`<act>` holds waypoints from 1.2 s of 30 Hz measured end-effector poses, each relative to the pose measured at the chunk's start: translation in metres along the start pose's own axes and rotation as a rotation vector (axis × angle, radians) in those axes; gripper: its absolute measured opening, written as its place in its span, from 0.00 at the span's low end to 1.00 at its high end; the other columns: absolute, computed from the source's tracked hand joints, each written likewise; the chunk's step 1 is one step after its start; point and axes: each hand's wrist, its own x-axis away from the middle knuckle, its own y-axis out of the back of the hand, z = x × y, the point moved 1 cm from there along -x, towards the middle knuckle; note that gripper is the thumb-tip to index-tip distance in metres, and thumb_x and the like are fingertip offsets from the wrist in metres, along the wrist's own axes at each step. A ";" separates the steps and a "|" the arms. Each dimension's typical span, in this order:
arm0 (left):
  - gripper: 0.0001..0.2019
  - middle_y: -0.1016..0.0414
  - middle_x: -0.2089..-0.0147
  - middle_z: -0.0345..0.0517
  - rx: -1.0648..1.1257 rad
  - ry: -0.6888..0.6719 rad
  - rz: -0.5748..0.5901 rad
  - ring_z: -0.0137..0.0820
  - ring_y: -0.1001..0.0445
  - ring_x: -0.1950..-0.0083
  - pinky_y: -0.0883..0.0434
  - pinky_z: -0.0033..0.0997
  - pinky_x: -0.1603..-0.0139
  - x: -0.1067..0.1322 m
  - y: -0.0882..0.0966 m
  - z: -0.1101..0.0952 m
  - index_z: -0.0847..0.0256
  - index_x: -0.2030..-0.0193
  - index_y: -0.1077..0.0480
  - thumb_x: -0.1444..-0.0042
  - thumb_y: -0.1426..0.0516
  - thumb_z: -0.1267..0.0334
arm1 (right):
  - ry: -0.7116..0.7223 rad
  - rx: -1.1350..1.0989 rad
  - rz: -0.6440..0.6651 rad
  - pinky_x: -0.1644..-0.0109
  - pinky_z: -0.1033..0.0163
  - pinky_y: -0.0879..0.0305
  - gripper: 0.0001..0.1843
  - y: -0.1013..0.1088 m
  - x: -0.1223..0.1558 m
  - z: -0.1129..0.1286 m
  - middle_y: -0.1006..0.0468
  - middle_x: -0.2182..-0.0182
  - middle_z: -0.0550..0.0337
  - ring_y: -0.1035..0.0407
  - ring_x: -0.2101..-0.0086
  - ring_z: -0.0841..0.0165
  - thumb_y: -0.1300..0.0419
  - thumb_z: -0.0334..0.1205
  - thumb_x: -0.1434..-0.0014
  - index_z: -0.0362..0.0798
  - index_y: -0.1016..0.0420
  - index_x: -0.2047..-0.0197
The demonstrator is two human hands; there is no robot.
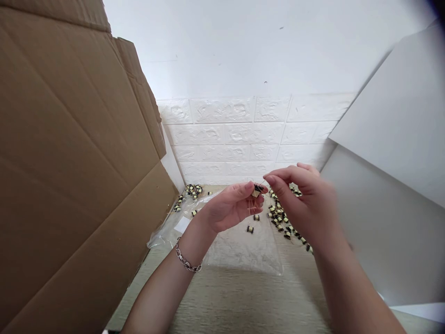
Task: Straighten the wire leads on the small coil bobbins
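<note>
Between the thumb and fingers of my left hand is a small wire-wound coil with black ends and a pale yellow middle. Thin wires stick out of it, some hanging below. My right hand is just to the right, thumb and forefinger pinched on one thin wire beside the coil. The right hand is slightly blurred. Below my hands, a few similar coils lie on a clear plastic bag.
Many more coils are heaped on the table at right, and a smaller pile sits at back left. A cardboard sheet walls the left side. White panels stand at right, a brick-patterned wall behind.
</note>
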 end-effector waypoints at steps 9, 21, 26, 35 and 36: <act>0.10 0.30 0.64 0.43 -0.418 -0.388 -0.295 0.28 0.34 0.60 0.39 0.30 0.56 -0.001 -0.007 -0.004 0.60 0.65 0.29 0.55 0.41 0.60 | 0.076 0.099 0.048 0.47 0.53 0.51 0.05 0.004 -0.001 0.002 0.31 0.81 0.70 0.38 0.80 0.76 0.46 0.40 0.46 0.53 0.30 0.72; 0.08 0.31 0.70 0.41 -0.858 -0.775 -0.655 0.32 0.37 0.64 0.42 0.32 0.59 0.009 -0.024 -0.008 0.55 0.69 0.27 0.60 0.38 0.64 | 0.077 0.065 0.072 0.46 0.54 0.51 0.04 -0.003 -0.003 -0.004 0.33 0.81 0.71 0.39 0.79 0.77 0.46 0.36 0.48 0.51 0.32 0.72; 0.08 0.32 0.71 0.40 -0.862 -0.794 -0.680 0.31 0.38 0.64 0.43 0.32 0.58 0.009 -0.025 -0.006 0.54 0.70 0.27 0.61 0.38 0.65 | 0.053 0.013 0.087 0.47 0.54 0.50 0.04 -0.005 -0.003 -0.001 0.33 0.80 0.70 0.39 0.78 0.76 0.47 0.34 0.49 0.50 0.34 0.74; 0.09 0.31 0.67 0.40 -0.348 -0.388 -0.358 0.24 0.36 0.64 0.41 0.26 0.58 -0.004 -0.003 -0.004 0.60 0.66 0.29 0.55 0.41 0.59 | 0.074 0.068 0.079 0.46 0.53 0.55 0.04 -0.009 -0.006 -0.012 0.32 0.79 0.70 0.39 0.78 0.78 0.47 0.36 0.47 0.51 0.32 0.71; 0.09 0.32 0.68 0.39 -0.301 -0.334 -0.331 0.23 0.37 0.64 0.41 0.25 0.59 -0.005 -0.001 -0.004 0.60 0.66 0.29 0.54 0.42 0.59 | 0.075 0.078 0.091 0.45 0.53 0.55 0.04 -0.010 -0.006 -0.013 0.32 0.78 0.70 0.39 0.78 0.78 0.47 0.36 0.46 0.52 0.31 0.70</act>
